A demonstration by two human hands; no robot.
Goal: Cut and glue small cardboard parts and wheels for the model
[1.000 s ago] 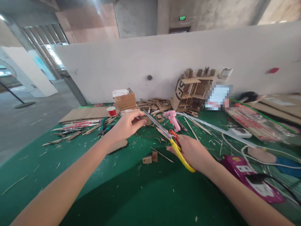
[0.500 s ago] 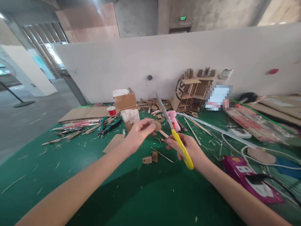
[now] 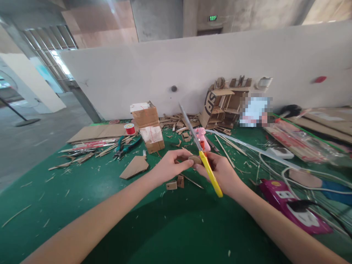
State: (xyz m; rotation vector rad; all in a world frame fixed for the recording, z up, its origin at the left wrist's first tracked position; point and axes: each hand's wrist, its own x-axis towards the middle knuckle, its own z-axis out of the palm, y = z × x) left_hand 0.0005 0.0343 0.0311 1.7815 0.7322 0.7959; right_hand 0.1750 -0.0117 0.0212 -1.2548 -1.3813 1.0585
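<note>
My left hand (image 3: 174,165) is closed, its thumb and fingers pinching a small round cardboard disc (image 3: 194,159) above the green table. My right hand (image 3: 221,170) is right beside it, with fingertips near or on the disc's right edge. Yellow-handled scissors (image 3: 210,174) rest in my right hand, seen nearly edge-on. Their long grey blades point up and away, apparently together. Below my hands lie small cardboard pieces (image 3: 172,185) and a thin metal rod (image 3: 194,181). The inner fingers of my right hand are partly hidden.
A pink glue gun (image 3: 202,137) stands just behind the scissors. Farther back are a cardboard box (image 3: 148,124) and a cardboard shelf model (image 3: 217,108). Pliers (image 3: 125,146) lie left. A purple power strip (image 3: 294,209) with cables sits right.
My left hand has moved right and slightly down with the disc, to meet my right hand. The scissors stay in my right hand, at almost the same angle.
</note>
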